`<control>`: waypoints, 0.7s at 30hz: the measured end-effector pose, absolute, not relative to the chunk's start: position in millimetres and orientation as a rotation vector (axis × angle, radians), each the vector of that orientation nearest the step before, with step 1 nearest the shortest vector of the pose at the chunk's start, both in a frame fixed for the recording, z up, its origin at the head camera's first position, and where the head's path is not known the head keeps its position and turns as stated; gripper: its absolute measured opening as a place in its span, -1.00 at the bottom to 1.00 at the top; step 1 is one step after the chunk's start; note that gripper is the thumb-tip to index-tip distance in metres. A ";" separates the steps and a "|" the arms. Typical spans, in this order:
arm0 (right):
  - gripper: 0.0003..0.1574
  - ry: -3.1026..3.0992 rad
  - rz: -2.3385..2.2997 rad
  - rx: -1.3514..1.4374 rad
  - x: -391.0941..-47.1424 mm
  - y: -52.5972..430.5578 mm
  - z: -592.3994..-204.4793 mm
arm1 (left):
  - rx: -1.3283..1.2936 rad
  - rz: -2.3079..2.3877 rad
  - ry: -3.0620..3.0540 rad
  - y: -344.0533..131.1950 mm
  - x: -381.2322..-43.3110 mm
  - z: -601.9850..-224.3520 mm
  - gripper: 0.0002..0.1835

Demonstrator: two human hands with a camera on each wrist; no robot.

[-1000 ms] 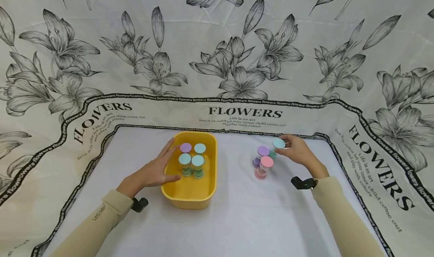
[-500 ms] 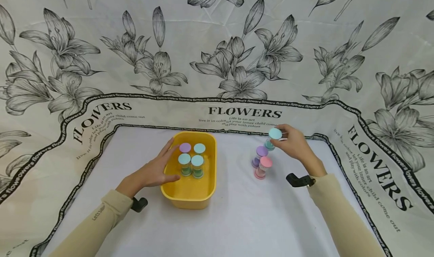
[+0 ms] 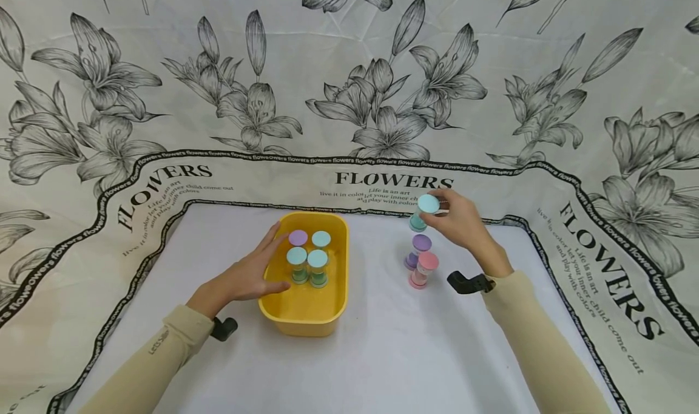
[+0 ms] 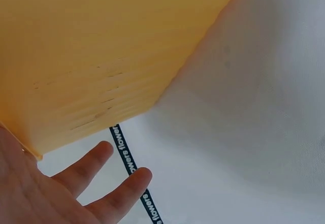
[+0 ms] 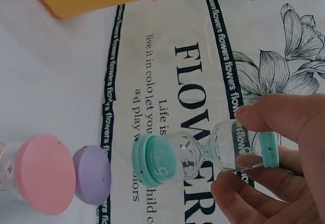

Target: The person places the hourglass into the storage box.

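Observation:
Raised above the table at the back right, a teal-capped hourglass is pinched near its upper cap by my right hand. Teal sand lies in its lower bulb. Below it, a purple hourglass and a pink hourglass stand close together on the table. My left hand rests at the left rim of a yellow bin, fingers spread and straight. Inside the bin stand a purple-capped hourglass and three with light teal caps, among them a green-sand hourglass.
A white cloth covers the table. Behind it rises a flower-printed curtain with a black lettered border along the back edge. Black wrist cameras sit on both sleeves.
My right hand has lifted the teal hourglass from beside the purple one and carried it up and leftward. The left hand and the bin stay in place.

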State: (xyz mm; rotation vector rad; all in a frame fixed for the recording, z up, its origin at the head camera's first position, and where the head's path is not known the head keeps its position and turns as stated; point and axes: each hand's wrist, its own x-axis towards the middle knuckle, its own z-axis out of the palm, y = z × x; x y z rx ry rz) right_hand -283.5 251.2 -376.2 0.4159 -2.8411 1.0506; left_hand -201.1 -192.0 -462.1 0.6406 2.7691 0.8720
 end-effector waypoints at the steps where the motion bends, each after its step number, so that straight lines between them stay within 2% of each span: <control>1: -0.29 -2.841 1.059 0.429 -283.3 247.4 -374.3 | 0.637 0.870 2.768 -192.3 -201.0 -462.1 0.18; 8: -0.35 -2.821 1.187 0.576 -276.8 214.7 -357.0 | 0.627 0.899 2.744 -193.9 -200.8 -461.5 0.14; 21: -0.42 -2.737 1.204 1.075 -253.7 149.3 -335.3 | 0.639 0.907 2.743 -194.7 -201.7 -462.7 0.13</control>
